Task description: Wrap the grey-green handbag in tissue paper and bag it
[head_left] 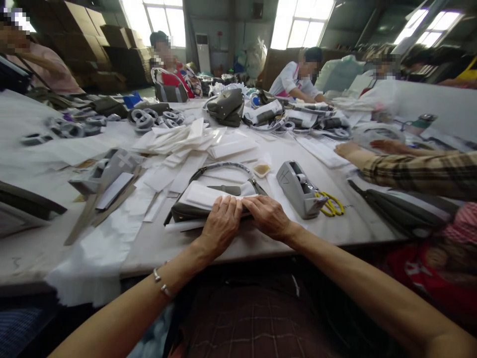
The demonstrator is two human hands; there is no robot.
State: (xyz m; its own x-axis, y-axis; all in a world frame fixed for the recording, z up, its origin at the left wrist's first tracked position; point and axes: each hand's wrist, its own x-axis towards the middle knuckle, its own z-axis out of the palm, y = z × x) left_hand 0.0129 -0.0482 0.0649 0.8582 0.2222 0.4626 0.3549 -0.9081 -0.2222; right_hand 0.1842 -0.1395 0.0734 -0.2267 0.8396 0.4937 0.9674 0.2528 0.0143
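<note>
Before you: bag [182,212], leather-like, low sheen. Its handle [223,165], wrapped in glossy film. Your padding [203,194], smooth, matt; paper or foam, cannot tell which. Tape dispenser [298,191], matt plastic. Loop handles [333,203], smooth, plastic-looking. Your bangle [166,290], polished metal. Your tabletop [357,226], smooth, dull. Boxes [80,22], matt cardboard.

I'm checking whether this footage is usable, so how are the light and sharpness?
Head view: the windows wash out to white. Head view: beneath the table it is dark. Head view, right side: the plaid sleeve looks stretched and somewhat soft. Head view, centre: the left hand and right hand look fairly clear.
</note>
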